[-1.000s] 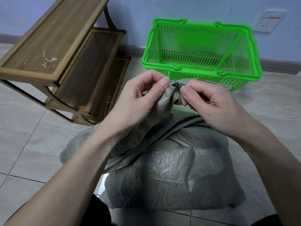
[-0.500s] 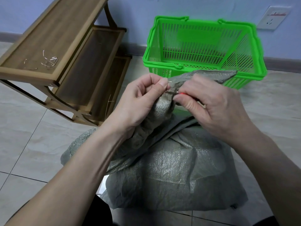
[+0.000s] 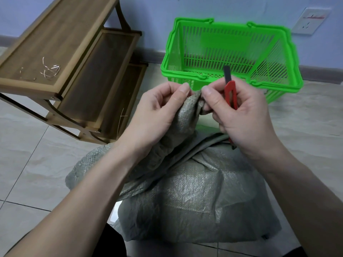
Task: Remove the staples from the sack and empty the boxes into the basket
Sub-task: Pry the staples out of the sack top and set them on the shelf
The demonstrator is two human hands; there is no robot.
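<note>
on the tiled floor sat the grey woven sack, bulging and not yet opened, its gathered mouth lifted up between both hands. left hand was pinching the bunched fabric at the neck, thumb and forefinger closed tight on it. right hand was pinching the same fold just beside, and it also gripped a red cutter against the palm, dark tip pointing up and away from the cloth. whether a staple sat between those fingertips, i couldn't tell; it was too small to make out.

just beyond the hands stood the green basket, with nothing visible in it through the slats. over on the top tier of the wooden shelf lay a small scatter of bent staples, so the pulling was well under way by the look of it.

judgement: staple removal was the step in hand, boxes not yet showing. next move called for working any remaining staple free of the weave, keeping that cutter tip clear of the fingers, then spreading the mouth open.
</note>
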